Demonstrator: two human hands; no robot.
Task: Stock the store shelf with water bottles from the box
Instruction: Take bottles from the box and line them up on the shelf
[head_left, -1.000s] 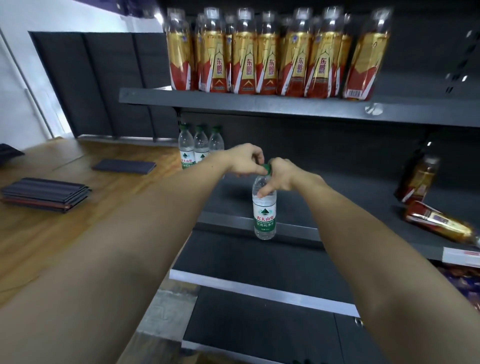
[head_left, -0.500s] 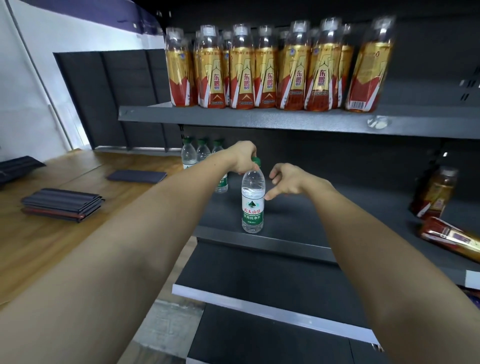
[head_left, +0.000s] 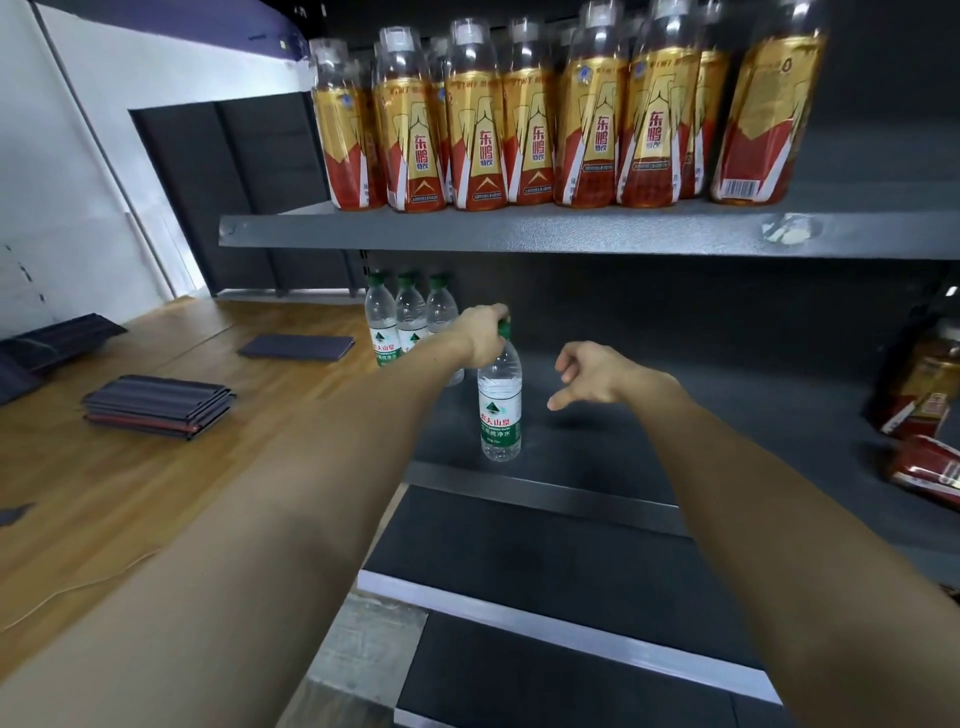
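Note:
A clear water bottle (head_left: 500, 410) with a green cap and green label stands upright near the front edge of the dark middle shelf (head_left: 597, 431). My left hand (head_left: 483, 335) grips its cap from above. My right hand (head_left: 592, 374) hovers just right of the bottle, fingers apart, touching nothing. Three more water bottles (head_left: 410, 322) stand in a row at the back left of the same shelf, partly hidden by my left forearm. The box is not in view.
The upper shelf (head_left: 519, 231) carries several gold-and-red drink bottles (head_left: 535, 124). More of these stand and lie at the shelf's right end (head_left: 924, 415). A wooden counter (head_left: 130, 467) at left holds dark folders (head_left: 156, 405). Lower shelves (head_left: 545, 613) sit below.
My right hand has let go of the bottle's neck and drawn off to the right, opening. The bottle now stands on the shelf under my left hand. The view has tilted upward.

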